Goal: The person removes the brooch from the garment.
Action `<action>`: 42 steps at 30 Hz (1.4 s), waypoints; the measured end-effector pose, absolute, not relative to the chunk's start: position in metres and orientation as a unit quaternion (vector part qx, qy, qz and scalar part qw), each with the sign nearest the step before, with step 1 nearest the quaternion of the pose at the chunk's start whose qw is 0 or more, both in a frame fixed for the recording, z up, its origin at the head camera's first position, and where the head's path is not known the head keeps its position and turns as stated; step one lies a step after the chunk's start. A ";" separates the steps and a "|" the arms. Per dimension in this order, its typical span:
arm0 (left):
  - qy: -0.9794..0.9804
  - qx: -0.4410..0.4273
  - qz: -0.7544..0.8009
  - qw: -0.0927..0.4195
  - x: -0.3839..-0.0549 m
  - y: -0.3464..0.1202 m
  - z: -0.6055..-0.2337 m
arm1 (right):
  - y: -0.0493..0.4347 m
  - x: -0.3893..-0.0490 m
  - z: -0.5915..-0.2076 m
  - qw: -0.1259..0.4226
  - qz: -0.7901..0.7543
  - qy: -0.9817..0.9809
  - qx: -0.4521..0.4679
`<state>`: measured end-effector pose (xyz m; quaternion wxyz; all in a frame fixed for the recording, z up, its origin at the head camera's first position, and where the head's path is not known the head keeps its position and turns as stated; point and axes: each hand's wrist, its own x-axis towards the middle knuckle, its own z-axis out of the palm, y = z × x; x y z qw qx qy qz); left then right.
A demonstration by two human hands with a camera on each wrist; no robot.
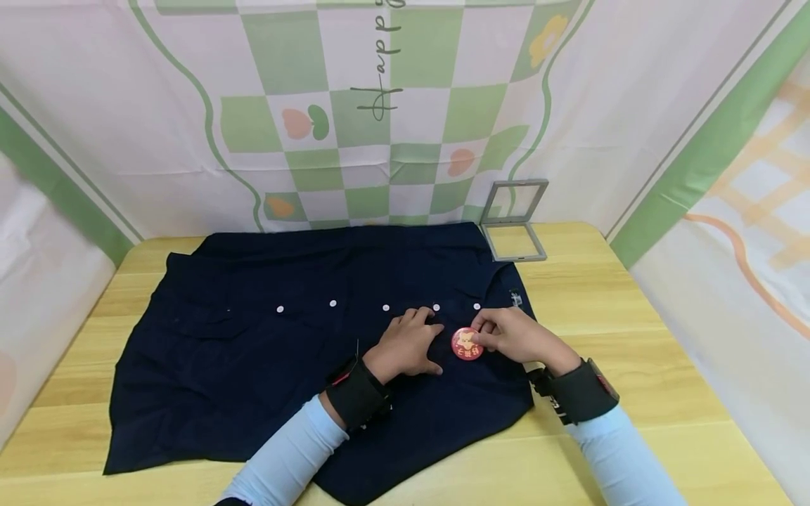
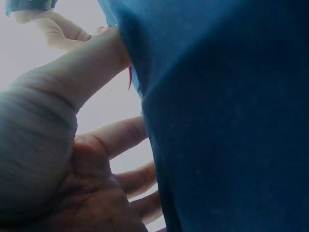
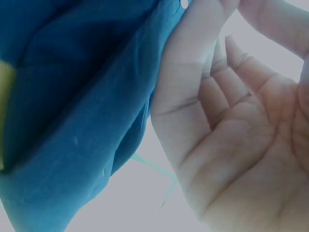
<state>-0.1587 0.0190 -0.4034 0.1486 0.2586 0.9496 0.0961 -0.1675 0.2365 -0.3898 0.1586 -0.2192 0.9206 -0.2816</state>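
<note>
A dark navy button-front garment (image 1: 253, 393) lies spread over the table, a row of white buttons running along it. My right hand (image 1: 515, 337) pinches the edge of a round red pin badge (image 1: 465, 349), which has a yellow figure and lettering, between thumb and fingers over the cloth. Just left of the badge, my left hand (image 1: 408, 344) rests on the garment with its fingers spread. In the left wrist view, cloth (image 2: 231, 121) covers the fingertips of that hand. The right wrist view shows my right palm (image 3: 241, 145) beside a raised fold of cloth (image 3: 87, 125); the badge is hidden there.
A grey hinged frame (image 1: 506, 222) with clear panels stands unfolded at the table's back right, by the garment's corner. A small shiny clear piece (image 1: 516, 299) lies at the garment's right end. Patterned curtains (image 1: 418, 161) close off the back and sides of the wooden table (image 1: 607, 337).
</note>
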 end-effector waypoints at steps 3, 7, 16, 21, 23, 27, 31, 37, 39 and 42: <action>0.950 0.260 0.095 0.146 -0.159 0.018 -0.405 | 0.238 -0.170 -0.389 0.158 -0.281 0.920 -0.222; 0.950 0.263 0.091 0.143 -0.160 0.019 -0.407 | 0.241 -0.171 -0.387 0.154 -0.281 0.920 -0.225; 0.949 0.267 0.083 0.145 -0.164 0.033 -0.414 | 0.256 -0.172 -0.394 0.140 -0.284 0.925 -0.211; 0.950 0.264 0.092 0.139 -0.169 0.044 -0.422 | 0.268 -0.176 -0.397 0.107 -0.289 0.926 -0.217; 0.950 0.264 0.093 0.135 -0.172 0.049 -0.423 | 0.273 -0.179 -0.398 0.091 -0.291 0.928 -0.216; 0.951 0.256 0.111 0.134 -0.179 0.051 -0.421 | 0.273 -0.185 -0.400 0.070 -0.305 0.924 -0.219; 0.948 0.239 0.156 0.140 -0.186 0.043 -0.410 | 0.266 -0.192 -0.402 0.066 -0.314 0.922 -0.215; 0.937 0.212 0.239 0.140 -0.200 0.025 -0.391 | 0.255 -0.207 -0.395 0.055 -0.324 0.918 -0.222; 0.933 0.204 0.262 0.137 -0.205 0.020 -0.388 | 0.249 -0.212 -0.393 0.056 -0.328 0.915 -0.229; 0.927 0.198 0.290 0.133 -0.212 0.014 -0.385 | 0.238 -0.221 -0.390 0.061 -0.337 0.909 -0.238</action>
